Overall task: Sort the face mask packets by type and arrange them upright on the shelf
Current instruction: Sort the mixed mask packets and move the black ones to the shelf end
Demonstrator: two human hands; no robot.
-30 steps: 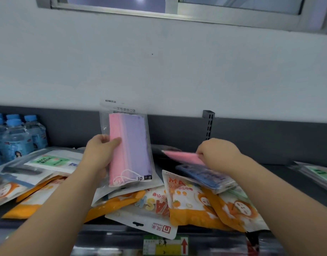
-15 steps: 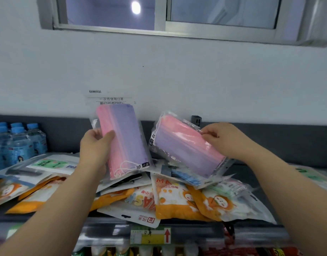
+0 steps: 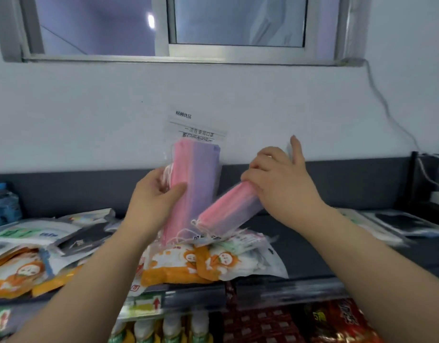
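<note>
My left hand [image 3: 154,199] grips a clear packet of pink and purple masks [image 3: 198,179], held upright above the shelf. My right hand [image 3: 283,184] holds a second pink and purple packet [image 3: 228,214] by its upper end; it slants down to the left and its lower end touches the first packet. Below both lie orange and white cartoon packets [image 3: 188,266] flat on the dark shelf [image 3: 307,253]. More orange packets [image 3: 20,276] and white packets with green print [image 3: 30,233] are heaped at the left.
Water bottles [image 3: 3,206] stand at the shelf's far left. Dark and clear packets [image 3: 401,224] lie at the far right, by an upright post [image 3: 415,179] with a cable. A white wall and window rise behind. Bottles and red snack bags [image 3: 337,323] fill the shelf below.
Both hands have risen. My right hand lifted the second pink and purple packet off the pile and swung it leftwards until it meets the one in my left hand.
</note>
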